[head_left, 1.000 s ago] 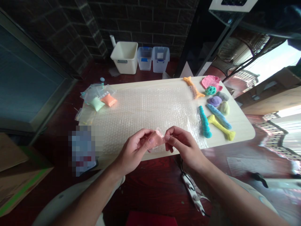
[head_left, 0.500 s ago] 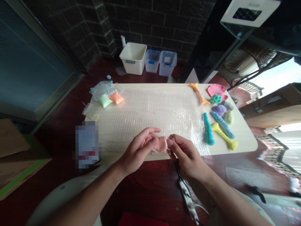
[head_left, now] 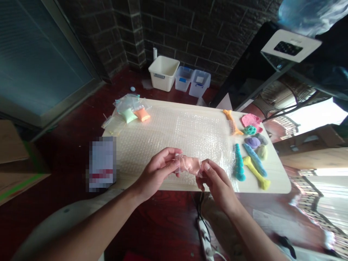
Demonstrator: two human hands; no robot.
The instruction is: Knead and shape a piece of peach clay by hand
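Head camera is looking down on a pale wooden table [head_left: 168,185] where both hands are meeting over its near edge. The left hand [head_left: 157,172] is pinching one end of a small clear packet of pink clay [head_left: 189,164], fingers curled round it and thumb pressing from below. The right hand [head_left: 216,181] is gripping the other end with thumb and forefinger, the rest of its fingers folding under. The packet is hanging stretched between the two hands, just above a sheet of bubble wrap [head_left: 179,134] that is covering most of the tabletop. Whether the packet's wrapper is already torn is hard to tell, as the plastic is blurring there. At the right end of the table, shaped clay pieces are lying together: a teal strip [head_left: 239,166], a yellow bone shape [head_left: 257,174], a blue roll [head_left: 255,160], a purple lump [head_left: 252,142] and an orange piece [head_left: 232,122]. At the far left corner, an orange packet [head_left: 141,114] and a green packet [head_left: 128,116] are sitting side by side among empty clear bags.
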